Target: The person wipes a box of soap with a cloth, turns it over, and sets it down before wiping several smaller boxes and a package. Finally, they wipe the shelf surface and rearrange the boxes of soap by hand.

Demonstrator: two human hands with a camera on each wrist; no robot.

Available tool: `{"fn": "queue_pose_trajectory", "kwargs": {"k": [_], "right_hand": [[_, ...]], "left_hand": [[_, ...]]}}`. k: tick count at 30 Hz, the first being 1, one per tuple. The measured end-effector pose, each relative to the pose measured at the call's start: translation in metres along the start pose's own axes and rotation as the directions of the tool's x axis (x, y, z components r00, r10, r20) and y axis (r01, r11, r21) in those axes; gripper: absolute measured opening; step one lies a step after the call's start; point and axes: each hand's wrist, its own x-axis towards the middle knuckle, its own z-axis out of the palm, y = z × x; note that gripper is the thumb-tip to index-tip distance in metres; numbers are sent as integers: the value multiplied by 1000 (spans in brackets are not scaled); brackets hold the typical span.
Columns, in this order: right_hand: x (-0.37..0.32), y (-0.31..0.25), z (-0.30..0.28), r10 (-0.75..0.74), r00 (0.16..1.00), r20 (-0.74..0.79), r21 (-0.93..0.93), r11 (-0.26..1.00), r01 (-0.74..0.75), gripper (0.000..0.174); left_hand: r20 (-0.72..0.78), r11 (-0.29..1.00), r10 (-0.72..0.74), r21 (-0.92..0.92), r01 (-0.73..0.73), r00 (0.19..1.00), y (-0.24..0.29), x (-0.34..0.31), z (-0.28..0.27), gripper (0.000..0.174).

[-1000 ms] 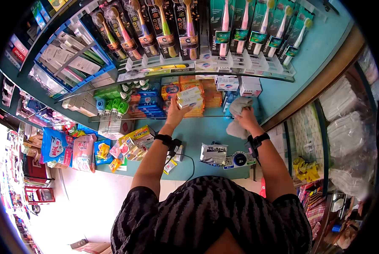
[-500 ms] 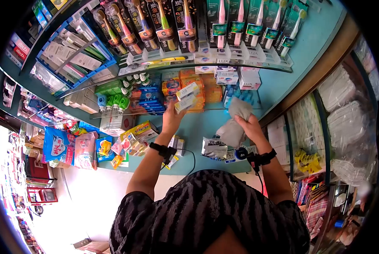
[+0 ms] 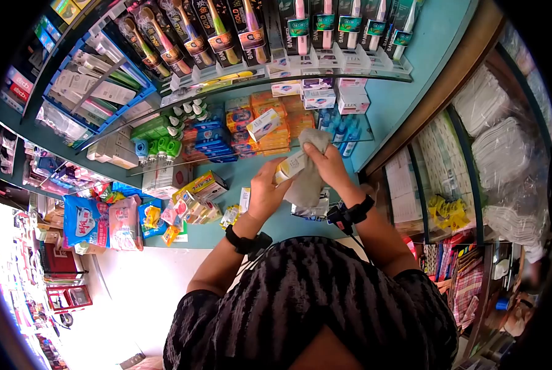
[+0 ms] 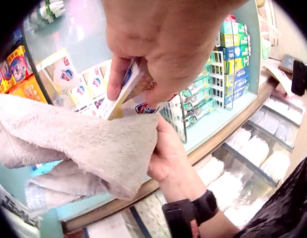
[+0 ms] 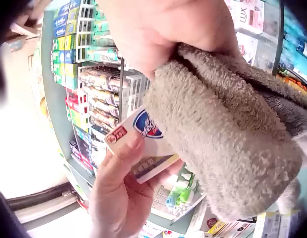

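Observation:
My left hand (image 3: 266, 190) holds a white and yellow soap box (image 3: 290, 165) between thumb and fingers, over the counter. The blue and red logo on the soap box (image 5: 149, 124) shows in the right wrist view. My right hand (image 3: 330, 168) grips a grey cloth (image 3: 310, 185), bunched at the top and hanging down. The cloth (image 4: 89, 141) overlaps one end of the box in both wrist views. Another soap box (image 3: 263, 125) lies tilted on orange packs (image 3: 276, 145) on the shelf behind.
Carded toothbrushes (image 3: 251, 37) stand on the glass shelf above. Blue bottles (image 3: 350, 140) and white soap boxes (image 3: 353, 98) are at the right. Green-capped bottles (image 3: 165, 147) and mixed packets (image 3: 195, 206) sit at the left. A silver packet (image 3: 310, 211) lies near the counter's front edge.
My left hand has drawn one soap box off the shelf toward me, while the other stays on the orange packs. My right hand has brought the cloth leftward and up against the box.

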Motion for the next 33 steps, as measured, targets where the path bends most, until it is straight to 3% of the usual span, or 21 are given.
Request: {"fn": "queue_pose_trajectory", "kwargs": {"k": [2, 4, 7, 10, 12, 16, 21, 24, 27, 30, 31, 33], "right_hand": [[-3, 0, -3, 108, 991, 84, 352, 927, -131, 44], [-11, -15, -10, 178, 958, 224, 604, 746, -280, 45], [-18, -27, -14, 149, 945, 292, 591, 748, -301, 46], [-21, -33, -17, 1, 973, 230, 498, 859, -118, 46], [-23, -38, -19, 16, 985, 171, 548, 830, -108, 47], [-32, -58, -18, 77, 990, 115, 729, 671, -137, 51], [-43, -55, -22, 1, 994, 107, 626, 777, -68, 47], [-45, -56, -24, 15, 997, 70, 631, 774, -56, 42], [-45, -62, -26, 17, 1000, 26, 620, 784, -30, 40], [-44, -65, -28, 5, 1000, -7, 568, 823, 0, 39], [-43, -65, -29, 2, 1000, -15, 548, 837, 6, 38], [-41, -61, -28, 53, 998, -23, 661, 750, -25, 40]], "left_hand": [[38, 965, -128, -227, 133, 991, -11, -5, 1, 39], [83, 888, -181, -416, 199, 980, -13, -7, 1, 38], [128, 770, -169, -602, 212, 977, -7, -6, -3, 38], [206, 656, -181, -703, 274, 962, 5, 0, -8, 38], [263, 563, -186, -761, 322, 947, 14, 3, -12, 36], [362, 422, -215, -803, 421, 907, 23, 5, -18, 35], [347, 377, -229, -830, 411, 910, 26, 4, -14, 34], [393, 248, -227, -861, 443, 891, 33, 3, -8, 35], [446, 329, -168, -815, 476, 879, 29, 9, -12, 38], [544, 518, -49, -703, 487, 838, 30, 16, -29, 41], [523, 486, -67, -726, 486, 849, 30, 16, -28, 41], [482, 424, -105, -770, 478, 870, 31, 16, -25, 41]]}}
